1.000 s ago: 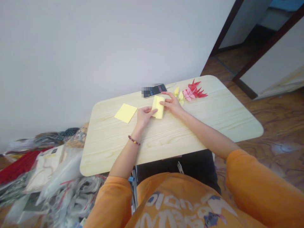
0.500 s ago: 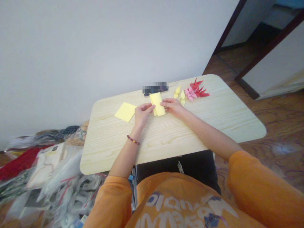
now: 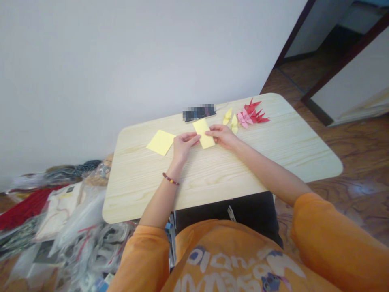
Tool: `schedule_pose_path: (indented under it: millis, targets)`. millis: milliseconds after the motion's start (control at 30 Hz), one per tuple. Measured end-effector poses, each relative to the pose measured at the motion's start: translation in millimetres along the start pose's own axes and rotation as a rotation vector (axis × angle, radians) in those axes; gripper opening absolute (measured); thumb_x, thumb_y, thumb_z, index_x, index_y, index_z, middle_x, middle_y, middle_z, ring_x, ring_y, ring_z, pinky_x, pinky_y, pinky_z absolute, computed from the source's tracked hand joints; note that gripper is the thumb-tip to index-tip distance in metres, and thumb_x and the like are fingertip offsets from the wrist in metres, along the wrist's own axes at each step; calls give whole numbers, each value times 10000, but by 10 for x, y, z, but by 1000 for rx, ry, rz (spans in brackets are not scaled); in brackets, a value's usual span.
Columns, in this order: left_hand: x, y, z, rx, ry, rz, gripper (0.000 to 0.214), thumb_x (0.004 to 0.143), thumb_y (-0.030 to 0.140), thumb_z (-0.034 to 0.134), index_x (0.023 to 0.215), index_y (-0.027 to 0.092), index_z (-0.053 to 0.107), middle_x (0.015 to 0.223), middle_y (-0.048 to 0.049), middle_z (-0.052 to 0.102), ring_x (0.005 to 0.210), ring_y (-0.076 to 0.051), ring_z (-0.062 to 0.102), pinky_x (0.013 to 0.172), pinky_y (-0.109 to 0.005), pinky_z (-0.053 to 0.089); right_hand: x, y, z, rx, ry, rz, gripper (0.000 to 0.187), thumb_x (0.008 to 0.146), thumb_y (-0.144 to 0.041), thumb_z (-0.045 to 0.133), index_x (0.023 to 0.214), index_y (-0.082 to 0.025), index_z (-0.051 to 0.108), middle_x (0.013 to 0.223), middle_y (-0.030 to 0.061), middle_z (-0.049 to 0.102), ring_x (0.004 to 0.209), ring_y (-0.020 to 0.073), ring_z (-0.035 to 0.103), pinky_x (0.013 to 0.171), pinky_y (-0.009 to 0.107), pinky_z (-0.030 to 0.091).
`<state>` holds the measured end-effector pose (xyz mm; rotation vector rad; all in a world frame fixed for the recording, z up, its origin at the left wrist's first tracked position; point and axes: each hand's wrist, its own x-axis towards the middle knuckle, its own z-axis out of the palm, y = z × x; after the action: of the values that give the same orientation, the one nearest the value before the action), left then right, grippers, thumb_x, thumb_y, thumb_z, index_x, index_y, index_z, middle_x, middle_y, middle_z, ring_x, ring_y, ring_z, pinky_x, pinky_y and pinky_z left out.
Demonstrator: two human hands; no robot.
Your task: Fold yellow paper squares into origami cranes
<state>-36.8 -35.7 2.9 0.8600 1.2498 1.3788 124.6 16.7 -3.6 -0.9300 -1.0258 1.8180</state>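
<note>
A folded yellow paper [image 3: 204, 132] lies on the pale wooden table [image 3: 219, 170], between my two hands. My left hand [image 3: 183, 145] pinches its left edge with curled fingers. Its right edge is pinched by my right hand [image 3: 224, 136]. A flat square of yellow paper [image 3: 161, 142] rests on the table just left of my left hand.
Behind the folded paper lies a dark phone [image 3: 199, 112]. Folded paper figures in yellow [image 3: 230, 118], pink [image 3: 244, 119] and red [image 3: 254, 110] sit at the table's far right. Bags and clutter [image 3: 57, 219] cover the floor to the left. A doorway [image 3: 328, 48] opens at the upper right.
The folded yellow paper was lifted off the table, turned between both hands and now lies flatter, a little further right. Both hands stay on its edges.
</note>
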Motion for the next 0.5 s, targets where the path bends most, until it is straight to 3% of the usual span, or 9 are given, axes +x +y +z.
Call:
schedule_pose_path:
  millis: [167, 367, 500]
  targets:
    - [-6, 23, -2, -9, -16, -23, 362, 509, 291, 869, 781, 109, 714, 748, -74, 722, 683, -176, 684, 813, -371, 546, -3, -10, -3, -10, 13, 25, 392, 424, -305, 883, 651, -150, 603, 601, -36, 603, 489, 45, 476, 438, 186, 328]
    - [2, 53, -7, -51, -54, -53, 371, 472, 289, 881, 757, 122, 713, 747, -60, 728, 665, -150, 675, 790, -335, 556, -18, -26, -18, 25, -43, 61, 364, 448, -298, 881, 667, -135, 641, 656, -6, 641, 609, 90, 578, 575, 220, 455]
    - [2, 58, -14, -70, -72, -50, 364, 459, 291, 885, 740, 134, 716, 746, -53, 732, 671, -144, 676, 777, -315, 563, -9, -10, -31, 21, -37, 57, 367, 437, -296, 886, 648, -140, 630, 639, -17, 628, 592, 83, 561, 555, 213, 430]
